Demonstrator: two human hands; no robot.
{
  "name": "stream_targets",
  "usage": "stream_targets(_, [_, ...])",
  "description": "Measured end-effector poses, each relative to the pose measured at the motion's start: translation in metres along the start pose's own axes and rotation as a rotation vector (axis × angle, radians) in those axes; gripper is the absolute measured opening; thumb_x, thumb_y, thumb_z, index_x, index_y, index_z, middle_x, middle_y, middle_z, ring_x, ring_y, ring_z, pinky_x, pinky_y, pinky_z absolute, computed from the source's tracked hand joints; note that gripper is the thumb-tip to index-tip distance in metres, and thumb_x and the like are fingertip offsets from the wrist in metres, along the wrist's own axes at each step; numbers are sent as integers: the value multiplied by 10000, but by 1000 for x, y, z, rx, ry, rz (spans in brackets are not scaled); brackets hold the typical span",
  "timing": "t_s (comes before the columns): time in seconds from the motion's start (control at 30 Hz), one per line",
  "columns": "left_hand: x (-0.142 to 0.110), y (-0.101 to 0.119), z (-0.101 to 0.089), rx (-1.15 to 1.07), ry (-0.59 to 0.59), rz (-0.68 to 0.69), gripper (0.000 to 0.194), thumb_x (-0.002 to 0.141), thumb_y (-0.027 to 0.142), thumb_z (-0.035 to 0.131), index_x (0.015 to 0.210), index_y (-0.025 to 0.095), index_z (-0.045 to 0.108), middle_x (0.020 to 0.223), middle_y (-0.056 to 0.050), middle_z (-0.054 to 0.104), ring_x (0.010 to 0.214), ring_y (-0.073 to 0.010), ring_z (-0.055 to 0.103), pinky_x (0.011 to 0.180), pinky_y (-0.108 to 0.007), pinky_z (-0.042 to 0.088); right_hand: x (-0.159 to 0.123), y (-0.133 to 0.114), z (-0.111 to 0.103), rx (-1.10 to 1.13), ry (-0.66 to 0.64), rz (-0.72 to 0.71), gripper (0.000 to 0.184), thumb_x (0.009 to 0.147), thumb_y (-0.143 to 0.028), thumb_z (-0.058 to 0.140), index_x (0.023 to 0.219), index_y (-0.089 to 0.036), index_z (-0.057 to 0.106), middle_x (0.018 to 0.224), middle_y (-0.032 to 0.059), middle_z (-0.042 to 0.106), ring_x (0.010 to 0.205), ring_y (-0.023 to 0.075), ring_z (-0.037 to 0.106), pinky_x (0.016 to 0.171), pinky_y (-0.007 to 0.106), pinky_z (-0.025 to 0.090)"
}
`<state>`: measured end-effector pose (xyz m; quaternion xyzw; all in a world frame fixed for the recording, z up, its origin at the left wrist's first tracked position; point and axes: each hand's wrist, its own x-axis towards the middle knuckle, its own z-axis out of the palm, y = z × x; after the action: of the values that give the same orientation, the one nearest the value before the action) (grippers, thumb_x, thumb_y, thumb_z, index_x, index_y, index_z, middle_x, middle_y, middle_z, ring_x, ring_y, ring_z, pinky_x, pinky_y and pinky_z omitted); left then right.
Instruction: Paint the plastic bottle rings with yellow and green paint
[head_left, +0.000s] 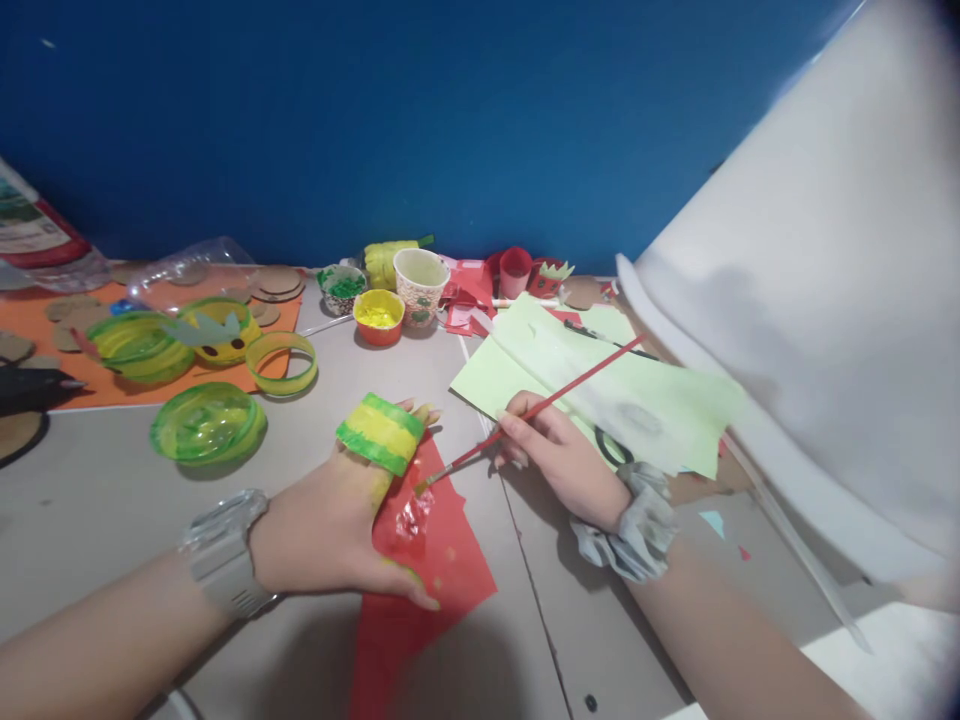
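Note:
My left hand [322, 525] has its fingers pushed through a plastic ring [381, 432] painted yellow with green edges, so the band sits across them. Its thumb is stretched out over a red paper sheet [457, 560], and yellow paint marks the skin. My right hand [551, 450] is closed on a red paintbrush [577, 378], held slantwise. The brush's yellow-stained tip hangs over the red paper, just right of the ring and apart from it. On the table to the left lie another painted ring [282, 364] and a green and yellow plastic piece [207, 424].
Behind stand a cup of yellow paint [379, 318], a cup of green paint [342, 288] and a patterned paper cup [421, 288]. Light green paper [600, 375] lies under my right wrist with black-handled scissors [613, 447]. Orange paper [225, 375] with cardboard discs is at left.

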<state>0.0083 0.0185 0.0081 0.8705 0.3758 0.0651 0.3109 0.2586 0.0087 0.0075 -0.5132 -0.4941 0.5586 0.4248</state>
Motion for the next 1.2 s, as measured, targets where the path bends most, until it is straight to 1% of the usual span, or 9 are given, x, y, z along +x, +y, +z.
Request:
stream_targets(0.13, [2, 0, 1, 13, -10, 5, 1314, 531, 802, 677, 1533, 225, 52, 1570, -198, 188, 1426, -468, 186, 1139, -597, 250, 0, -1, -1, 2, 48, -34, 325, 856, -463, 617, 734, -212, 449, 534, -87, 392, 508, 79, 445, 603, 247, 496])
stream_targets(0.3, [4, -3, 4, 58, -4, -11, 1277, 600, 759, 672, 1536, 190, 15, 1571, -221, 164, 1422, -493, 164, 1119, -636, 239, -2, -4, 0, -23, -85, 22, 348, 823, -461, 657, 695, -201, 465, 513, -73, 441, 491, 91, 493, 538, 243, 480])
stream_targets(0.37, [3, -2, 3, 49, -10, -34, 1270, 606, 746, 678, 1536, 178, 27, 1566, -232, 168, 1413, -506, 178, 1107, -649, 247, -2, -4, -1, -32, -98, 33, 338, 828, -457, 653, 710, -201, 466, 517, -75, 444, 490, 93, 506, 525, 241, 478])
stream_targets(0.47, [2, 0, 2, 25, -9, -25, 1221, 614, 712, 700, 1532, 172, 105, 1553, -216, 231, 1418, -484, 194, 1127, -624, 233, -1, -4, -4, -31, -46, 6, 340, 869, -467, 596, 719, -211, 430, 523, -90, 416, 480, 72, 478, 536, 221, 469])
stream_targets(0.6, [2, 1, 1, 0, 6, -2, 1172, 619, 681, 719, 1521, 178, 166, 1534, -193, 293, 1427, -444, 212, 1145, -579, 241, -2, -7, -6, -44, -141, 57, 330, 825, -426, 669, 705, -194, 467, 524, -70, 461, 472, 81, 497, 477, 213, 441])
stream_targets(0.77, [3, -1, 2, 26, 18, 42, 1162, 646, 686, 696, 1523, 177, 129, 1553, -185, 241, 1433, -431, 198, 1154, -558, 240, -1, -4, -7, -9, -71, 20, 307, 898, -437, 567, 744, -208, 431, 536, -92, 406, 487, 60, 480, 527, 192, 473])
stream_targets(0.93, [2, 0, 1, 56, 10, 22, 1180, 646, 677, 703, 1523, 166, 101, 1546, -184, 246, 1425, -435, 209, 1147, -553, 262, 2, 0, -9, 5, -179, 71, 327, 849, -428, 642, 727, -195, 449, 503, -91, 401, 463, 77, 483, 516, 239, 525])
stream_targets(1.07, [3, 1, 1, 53, 5, 28, 1168, 654, 658, 708, 1524, 180, 93, 1542, -172, 258, 1433, -419, 203, 1155, -554, 244, 5, 2, -12, 45, -89, 11, 307, 904, -426, 570, 763, -206, 408, 535, -102, 397, 477, 48, 476, 535, 182, 510])
stream_targets(1.2, [4, 2, 2, 46, -5, 3, 1180, 655, 641, 715, 1525, 176, 69, 1550, -184, 242, 1436, -411, 205, 1153, -550, 249, 5, 4, -12, 59, -149, 46, 314, 888, -398, 597, 725, -198, 418, 500, -102, 352, 451, 60, 456, 519, 219, 531])
